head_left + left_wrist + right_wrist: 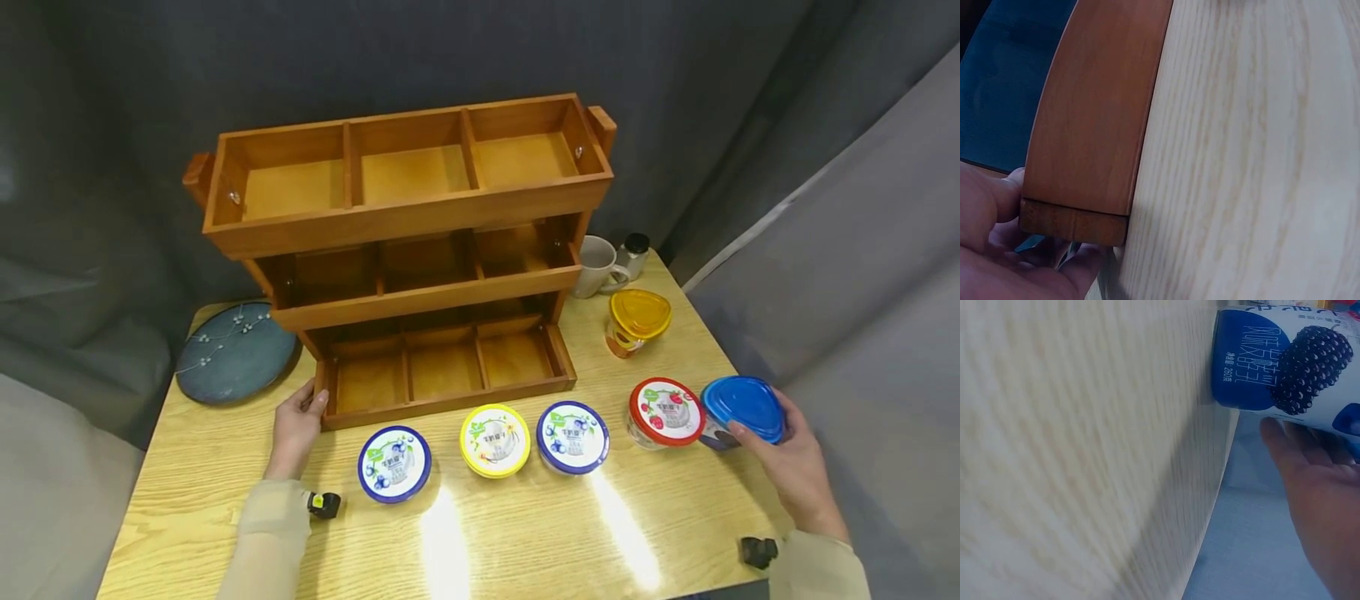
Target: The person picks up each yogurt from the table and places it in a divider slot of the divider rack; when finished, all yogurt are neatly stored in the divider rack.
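Wooden table (187,517): spans the middle and bottom of the frame, carrying everything.
Three-tier rack (408,218): upper centre; its trays are stepped, probably so every compartment opens upward.
Dark plate (240,358): left of the frame, beside the rack.
Left hand (296,421): left of centre; fingers curled on the rack's lower left corner, seemingly to steady it.
Right hand (801,475): lower right; fingers gripping the blue-lidded tub (742,408) by its sides, perhaps to leave its lid free.
Held tub's place: right of the frame, between thumb and fingers, just beside the red-rimmed cup (666,411); whether its base rests on the table, I cannot tell.
Yellow-lidded tub (639,317): right of centre, untouched.
Mug (595,262): behind that tub, upper right of centre.
Black-capped jar (633,254): next to the mug.
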The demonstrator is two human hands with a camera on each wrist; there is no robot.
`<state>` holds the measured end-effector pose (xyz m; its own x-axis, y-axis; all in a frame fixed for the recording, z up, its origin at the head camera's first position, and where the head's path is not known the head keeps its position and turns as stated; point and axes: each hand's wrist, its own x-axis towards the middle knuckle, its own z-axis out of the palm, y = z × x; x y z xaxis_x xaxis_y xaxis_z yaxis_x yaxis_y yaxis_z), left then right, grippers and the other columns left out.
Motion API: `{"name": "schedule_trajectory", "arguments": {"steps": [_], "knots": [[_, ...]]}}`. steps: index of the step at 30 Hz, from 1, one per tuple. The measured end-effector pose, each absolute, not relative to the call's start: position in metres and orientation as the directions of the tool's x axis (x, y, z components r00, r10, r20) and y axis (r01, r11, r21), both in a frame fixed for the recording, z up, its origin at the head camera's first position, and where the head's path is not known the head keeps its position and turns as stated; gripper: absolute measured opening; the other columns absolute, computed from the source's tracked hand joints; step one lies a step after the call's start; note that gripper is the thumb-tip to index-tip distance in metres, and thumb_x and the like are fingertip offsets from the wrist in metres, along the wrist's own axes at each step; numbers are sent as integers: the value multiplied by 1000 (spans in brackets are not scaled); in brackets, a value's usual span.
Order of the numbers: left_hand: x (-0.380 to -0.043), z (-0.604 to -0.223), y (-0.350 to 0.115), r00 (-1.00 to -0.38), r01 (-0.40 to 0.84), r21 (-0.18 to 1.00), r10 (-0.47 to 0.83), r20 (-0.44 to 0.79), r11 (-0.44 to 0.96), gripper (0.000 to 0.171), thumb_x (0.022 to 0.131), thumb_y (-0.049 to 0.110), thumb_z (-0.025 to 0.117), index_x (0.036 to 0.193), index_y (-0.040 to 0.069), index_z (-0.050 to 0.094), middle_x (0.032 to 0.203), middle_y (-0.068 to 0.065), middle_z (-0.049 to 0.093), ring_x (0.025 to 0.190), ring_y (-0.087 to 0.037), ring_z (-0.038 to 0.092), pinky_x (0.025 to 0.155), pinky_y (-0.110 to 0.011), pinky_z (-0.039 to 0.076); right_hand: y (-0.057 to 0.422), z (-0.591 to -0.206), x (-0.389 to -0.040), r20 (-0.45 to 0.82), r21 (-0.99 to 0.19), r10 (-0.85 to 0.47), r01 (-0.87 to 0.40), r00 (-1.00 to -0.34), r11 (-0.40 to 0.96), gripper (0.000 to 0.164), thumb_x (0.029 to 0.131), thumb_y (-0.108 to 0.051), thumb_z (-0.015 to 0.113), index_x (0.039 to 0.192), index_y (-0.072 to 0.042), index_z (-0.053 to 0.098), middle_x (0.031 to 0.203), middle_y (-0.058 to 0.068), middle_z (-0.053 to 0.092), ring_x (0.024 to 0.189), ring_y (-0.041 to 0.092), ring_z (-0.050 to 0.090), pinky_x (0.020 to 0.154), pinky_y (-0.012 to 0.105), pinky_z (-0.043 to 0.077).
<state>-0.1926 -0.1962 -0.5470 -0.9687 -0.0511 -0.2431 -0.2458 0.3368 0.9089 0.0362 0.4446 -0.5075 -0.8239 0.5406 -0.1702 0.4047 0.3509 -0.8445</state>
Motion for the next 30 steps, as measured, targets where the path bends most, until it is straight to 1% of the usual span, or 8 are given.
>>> {"name": "schedule_trajectory", "arguments": {"steps": [2,9,12,15,17,21,24,30], "knots": [[-192,-547,-199,-969,-245,909,-53,-242,337,52,106,21,48,152,1,35,149,-22,43,131,-33,47,105,-43,43,445,-510,33,-163,-849,546,399,-822,347,93,95,-34,68,161,-19,3,163,24,2,143,50,13,116,52,18],[-187,-549,-209,-968,-249,905,-66,-241,345,53,106,23,48,153,0,34,148,-24,43,132,-35,45,106,-45,43,450,-496,26,-110,-840,574,385,-811,383,89,96,-35,66,161,-23,6,162,26,7,143,51,14,114,60,18],[-186,-550,-210,-970,-242,907,-75,-231,345,53,106,21,49,152,-1,35,148,-24,44,132,-36,45,106,-45,43,447,-476,24,-73,-842,570,357,-818,405,85,97,-31,65,161,-27,8,162,24,8,144,49,14,116,41,22],[-187,-549,-210,-973,-229,911,-69,-219,342,52,106,20,49,151,-2,35,148,-25,43,133,-36,44,107,-46,42,443,-453,22,-44,-855,570,326,-821,404,82,97,-26,66,160,-30,12,164,18,9,146,43,15,110,20,26],[-189,-550,-209,-975,-222,914,-62,-213,339,52,106,19,49,151,-2,35,148,-24,43,133,-35,44,107,-45,42,438,-437,20,-25,-854,585,322,-810,409,82,97,-24,66,159,-32,14,164,14,11,146,40,17,105,13,28],[-191,-551,-204,-977,-213,919,-52,-208,332,52,106,19,49,151,-2,36,148,-24,44,133,-35,44,107,-45,42,423,-406,15,22,-835,628,330,-778,439,82,96,-23,67,159,-33,16,165,10,13,146,39,18,115,34,23],[-192,-552,-199,-978,-209,924,-41,-207,319,51,106,18,49,151,-2,35,148,-24,43,134,-36,44,107,-45,42,410,-385,13,69,-830,640,312,-766,463,82,95,-18,67,158,-34,18,165,9,14,146,40,17,115,49,20],[-196,-551,-195,-984,-176,935,-36,-173,307,50,105,14,50,149,-6,37,147,-27,44,133,-37,45,107,-44,42,384,-347,3,142,-810,601,256,-787,528,83,93,-16,70,157,-37,22,164,2,20,146,38,21,113,47,23]]}}
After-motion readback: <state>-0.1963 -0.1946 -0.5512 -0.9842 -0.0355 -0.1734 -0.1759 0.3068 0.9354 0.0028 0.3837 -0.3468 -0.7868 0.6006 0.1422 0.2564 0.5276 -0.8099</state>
